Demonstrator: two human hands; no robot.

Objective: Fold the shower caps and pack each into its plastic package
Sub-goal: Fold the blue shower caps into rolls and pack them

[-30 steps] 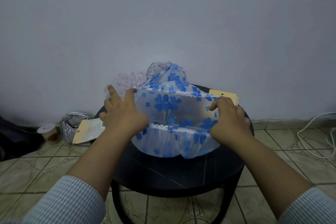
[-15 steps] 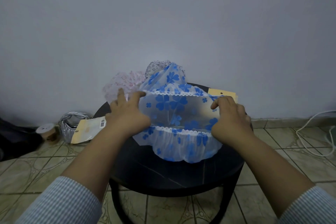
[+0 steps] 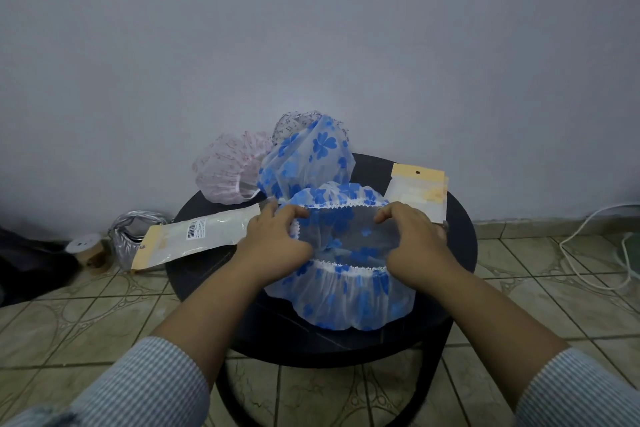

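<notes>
My view takes in a round black table (image 3: 460, 229) set close to a plain grey wall (image 3: 311, 28). On the tiled floor (image 3: 79, 319) at my left lie a crumpled silver bag (image 3: 133, 236), a spool (image 3: 86, 248) just beside it, and a dark bundle (image 3: 31, 260) at the edge. At my right, white cables (image 3: 585, 250) loop across the tiles.

Landmark: table (image 3: 460, 253). Shower cap (image 3: 346, 295) on its near half; second cap (image 3: 311, 156) behind; third cap (image 3: 225, 173) rear left. One package (image 3: 197, 239) overhangs the left edge, another package (image 3: 419, 194) at right.
</notes>
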